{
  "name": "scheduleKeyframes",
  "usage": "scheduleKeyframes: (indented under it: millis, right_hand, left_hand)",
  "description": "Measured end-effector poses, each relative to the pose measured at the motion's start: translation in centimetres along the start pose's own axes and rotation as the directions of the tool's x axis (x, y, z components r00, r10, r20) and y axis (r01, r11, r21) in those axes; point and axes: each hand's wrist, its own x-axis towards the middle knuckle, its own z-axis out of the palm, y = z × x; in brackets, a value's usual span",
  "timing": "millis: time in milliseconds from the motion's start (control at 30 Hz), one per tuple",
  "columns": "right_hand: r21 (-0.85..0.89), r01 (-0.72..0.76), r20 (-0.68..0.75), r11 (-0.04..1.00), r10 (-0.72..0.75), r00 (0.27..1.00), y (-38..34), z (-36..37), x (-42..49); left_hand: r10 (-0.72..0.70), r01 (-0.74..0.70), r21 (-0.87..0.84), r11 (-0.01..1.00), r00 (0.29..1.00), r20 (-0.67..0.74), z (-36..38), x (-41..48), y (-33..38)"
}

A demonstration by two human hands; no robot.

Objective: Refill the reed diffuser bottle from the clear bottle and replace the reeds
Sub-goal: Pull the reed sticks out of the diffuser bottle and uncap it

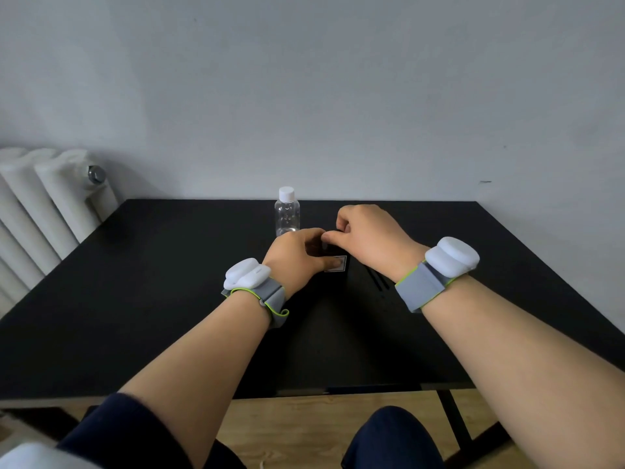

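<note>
My left hand (297, 255) wraps round the dark diffuser bottle (338, 265) in the middle of the black worktop (135, 282). My right hand (368, 238) pinches at its top. The clear bottle (287, 213) stands just behind, capped. Dark reeds (378, 282) lie beside.

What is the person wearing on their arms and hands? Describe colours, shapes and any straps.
Both hands, left and right, are bare, with no gloves. Each wrist carries a grey strap edged in bright green, topped by a rounded white plastic device: left, right. The forearms are uncovered; a dark navy sleeve shows near the left elbow.
</note>
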Motion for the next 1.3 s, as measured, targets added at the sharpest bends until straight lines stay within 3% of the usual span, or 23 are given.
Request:
scheduleKeyframes:
  millis: [433,633,867,1167,1300]
  right_hand:
    - [0.027,0.076,0.122,0.997,-0.079,0.989,1.0,-0.7,0.2]
    - [0.025,-0.047,0.013,0.999,0.046,0.999,1.0,-0.5,-0.1]
    - [0.076,0.006,0.08,0.997,-0.012,0.997,0.3,-1.0,0.1]
    - [-0.009,-0.012,-0.03,1.0,0.012,0.999,0.0,-0.4,0.0]
    - [0.072,0.002,0.052,0.997,-0.006,0.999,-0.1,-0.8,0.0]
  left_hand:
    - [0.001,0.0,-0.054,0.999,1.0,0.023,-0.3,-0.4,0.6]
    - [-0.002,0.002,-0.025,1.0,1.0,0.01,-0.4,-0.3,0.6]
    - [-0.035,0.036,-0.087,0.996,0.999,0.008,-0.1,-0.1,0.3]
    - [-0.01,0.01,-0.048,0.999,1.0,0.018,-0.3,-0.4,0.7]
    - [-0.009,0.01,-0.068,0.998,1.0,0.009,-0.3,-0.4,0.6]
